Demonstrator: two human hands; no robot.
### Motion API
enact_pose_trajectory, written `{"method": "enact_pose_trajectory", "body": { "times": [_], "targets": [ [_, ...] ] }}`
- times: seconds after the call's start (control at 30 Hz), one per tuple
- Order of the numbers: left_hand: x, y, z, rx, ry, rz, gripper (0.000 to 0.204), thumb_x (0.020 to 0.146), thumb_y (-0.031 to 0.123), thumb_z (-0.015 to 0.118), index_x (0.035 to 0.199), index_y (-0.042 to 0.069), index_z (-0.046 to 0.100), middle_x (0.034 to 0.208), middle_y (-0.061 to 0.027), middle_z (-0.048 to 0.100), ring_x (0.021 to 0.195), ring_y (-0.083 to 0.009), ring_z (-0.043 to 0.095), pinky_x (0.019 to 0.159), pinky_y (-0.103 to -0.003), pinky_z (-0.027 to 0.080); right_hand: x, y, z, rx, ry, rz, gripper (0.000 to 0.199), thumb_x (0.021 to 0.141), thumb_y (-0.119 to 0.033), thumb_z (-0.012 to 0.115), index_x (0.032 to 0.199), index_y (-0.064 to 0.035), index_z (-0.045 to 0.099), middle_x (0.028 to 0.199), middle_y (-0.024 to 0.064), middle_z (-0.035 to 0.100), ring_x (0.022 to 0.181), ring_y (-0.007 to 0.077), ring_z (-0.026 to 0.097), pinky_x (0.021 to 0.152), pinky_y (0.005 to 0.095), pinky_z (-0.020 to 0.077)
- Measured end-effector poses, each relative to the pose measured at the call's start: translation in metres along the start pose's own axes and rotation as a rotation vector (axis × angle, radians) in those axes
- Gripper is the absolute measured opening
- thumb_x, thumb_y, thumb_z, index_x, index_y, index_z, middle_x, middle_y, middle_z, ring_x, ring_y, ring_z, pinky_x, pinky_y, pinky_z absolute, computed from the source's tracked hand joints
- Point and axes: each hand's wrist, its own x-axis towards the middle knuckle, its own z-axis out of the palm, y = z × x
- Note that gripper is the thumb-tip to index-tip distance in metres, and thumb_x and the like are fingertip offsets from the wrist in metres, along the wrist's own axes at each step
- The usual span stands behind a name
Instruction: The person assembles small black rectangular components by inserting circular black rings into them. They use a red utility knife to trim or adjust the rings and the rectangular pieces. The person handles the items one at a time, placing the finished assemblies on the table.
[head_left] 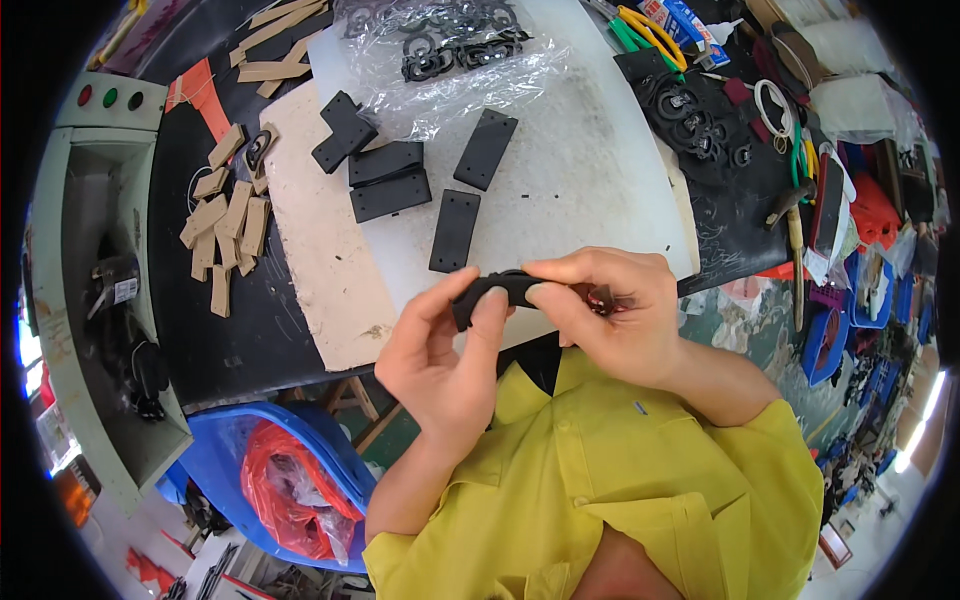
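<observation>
Held close to the chest at the centre of the view: a small flat black rectangular rubber-like piece (497, 292), gripped from both ends just off the near edge of the white work board (590, 170). Left hand (445, 350) at seven o'clock of the piece, thumb and forefinger pinching its left end, remaining fingers loosely curled beneath. Right hand (610, 310) at three o'clock of it, fingertips pressed together on the right end, with something small and reddish tucked in the palm, too blurred to identify. Yellow shirt sleeves and collar (620, 470) at six o'clock. On the white board at twelve o'clock of the hands, more flat black rectangular plates (455, 230) with small corner holes, some stacked, some lying singly and apart. Further toward twelve, a clear plastic bag of black ring-shaped parts (450, 50). At ten o'clock, scattered tan cardboard-coloured strips (225, 225) on the black bench top (250, 330). At two o'clock, green and yellow handled pliers (640, 35) near a heap of black washers (695, 125). At eight o'clock, below the bench, a blue plastic bin (225, 460) holding a red bag (285, 480).
</observation>
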Motion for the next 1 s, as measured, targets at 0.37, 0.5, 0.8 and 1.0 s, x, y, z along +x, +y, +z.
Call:
{"method": "enact_pose_trajectory", "body": {
  "times": [0.37,0.5,0.8,1.0],
  "targets": [
    [0.011,0.011,-0.013,-0.062,-0.245,-0.294,0.025,0.077,-0.003,0.066,0.101,-0.005,0.06,0.084,-0.005,0.063,0.074,-0.0069,0.057,0.065,-0.019,0.046,0.02,-0.009,-0.017,0.012,-0.187,0.086,0.012,0.079,-0.011,0.066,0.082,0.0,0.064,0.067,0.001,0.056,0.054,0.0029,0.042,0.047,0.0197,0.0328],
    [0.009,0.008,-0.015,0.002,-0.302,-0.268,0.025,0.074,-0.001,0.07,0.097,-0.006,0.061,0.082,-0.0069,0.064,0.073,-0.0082,0.06,0.065,-0.02,0.048,0.017,-0.002,-0.013,0.034,-0.266,0.103,0.007,0.08,-0.005,0.061,0.077,0.0005,0.058,0.071,0.0058,0.055,0.053,0.0095,0.045,0.048,0.0241,0.0358],
    [0.002,0.011,-0.006,0.051,-0.263,-0.245,0.018,0.077,-0.003,0.066,0.094,-0.007,0.062,0.081,-0.0076,0.065,0.071,-0.0075,0.06,0.063,-0.019,0.048,0.005,0.012,0.001,0.044,-0.093,0.049,0.008,0.083,-0.005,0.055,0.077,0.0,0.055,0.067,0.0075,0.052,0.055,0.0168,0.048,0.05,0.0275,0.0383],
    [0.017,0.008,-0.02,-0.126,-0.199,-0.427,0.012,0.077,-0.002,0.064,0.087,-0.007,0.061,0.075,-0.0112,0.064,0.06,-0.0128,0.06,0.055,-0.025,0.052,0.017,0.003,-0.021,-0.248,-0.211,-0.106,0.027,0.082,-0.018,0.062,0.103,-0.0024,0.057,0.086,0.0089,0.053,0.06,0.0182,0.051,0.061,0.0298,0.0444]
  ]
}}
